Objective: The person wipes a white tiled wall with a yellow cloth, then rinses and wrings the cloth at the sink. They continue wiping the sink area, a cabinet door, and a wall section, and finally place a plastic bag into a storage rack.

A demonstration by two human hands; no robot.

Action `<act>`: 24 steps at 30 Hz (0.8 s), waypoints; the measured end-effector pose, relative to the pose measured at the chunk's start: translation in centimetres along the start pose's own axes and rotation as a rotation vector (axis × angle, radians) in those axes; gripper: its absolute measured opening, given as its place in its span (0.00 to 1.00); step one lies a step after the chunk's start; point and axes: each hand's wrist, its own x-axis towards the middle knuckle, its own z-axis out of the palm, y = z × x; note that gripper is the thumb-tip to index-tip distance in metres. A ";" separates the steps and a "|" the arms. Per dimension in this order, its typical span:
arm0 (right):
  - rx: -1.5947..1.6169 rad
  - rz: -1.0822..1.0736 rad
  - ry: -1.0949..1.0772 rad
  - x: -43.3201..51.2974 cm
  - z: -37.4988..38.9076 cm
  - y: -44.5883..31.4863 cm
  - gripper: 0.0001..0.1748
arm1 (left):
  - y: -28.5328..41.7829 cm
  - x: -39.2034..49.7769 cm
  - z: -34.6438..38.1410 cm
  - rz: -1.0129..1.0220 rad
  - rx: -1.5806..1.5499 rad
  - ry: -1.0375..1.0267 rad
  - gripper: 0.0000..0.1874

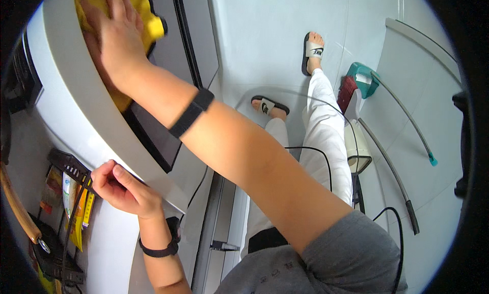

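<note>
My right hand (122, 42) reaches across to the upper left and holds a yellow cloth (147, 11) with dark edging under its palm. Its fingers are spread and slightly blurred. Beneath the cloth lies a dark glossy panel (168, 46) of a large appliance, framed by a light, curved rim (114, 137). My left hand (130, 191) is at the lower end of that rim, near its edge. Its fingers are curled in with the thumb over them, and no object shows in them. Both wrists wear black straps.
A black rack (70, 164) with several hanging packets (72, 202) is at the left, near a wooden handle (19, 202). Black cables (330, 168) run past my body and legs. A teal dustpan (361, 78) and a red-bristled broom (347, 91) stand by the right wall.
</note>
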 end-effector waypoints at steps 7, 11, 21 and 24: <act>0.167 0.169 -0.340 -17.8 -9.2 -3.2 0.29 | 0.1 0.2 -0.1 0.032 0.050 -0.037 0.08; 0.105 0.278 -0.499 -25.8 -12.7 -5.2 0.31 | 0.4 0.3 -0.2 0.015 0.083 -0.039 0.06; 0.083 0.170 -0.265 -7.5 -5.7 -2.4 0.37 | 0.3 0.2 -0.2 0.021 0.161 -0.005 0.06; 0.168 0.205 -0.093 -4.2 -3.7 -0.9 0.38 | 0.5 0.2 -0.3 0.033 0.201 -0.011 0.06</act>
